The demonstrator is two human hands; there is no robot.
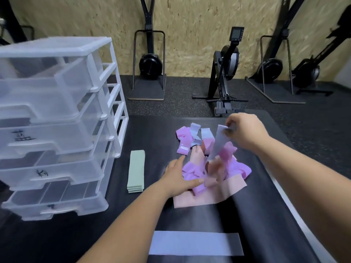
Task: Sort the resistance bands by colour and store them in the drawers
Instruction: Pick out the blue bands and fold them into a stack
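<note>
A mixed pile of bands (207,168) in pink, purple and blue-grey lies mid-mat. My right hand (245,131) pinches the top end of a blue-grey band (218,143) and holds it up out of the pile. My left hand (180,177) lies flat on the pile's left side, fingers straight, pressing purple bands down. A neat stack of green bands (136,171) lies left of the pile. One blue-grey band (195,243) lies flat near me. The clear plastic drawer unit (57,120) stands at the left, its drawers pulled out.
Everything sits on a black mat (152,133) over dark rubber flooring. Rowing machines (226,73) and other black gym machines (150,61) stand against the chipboard wall behind. A pale strip (296,215) runs along the mat's right edge.
</note>
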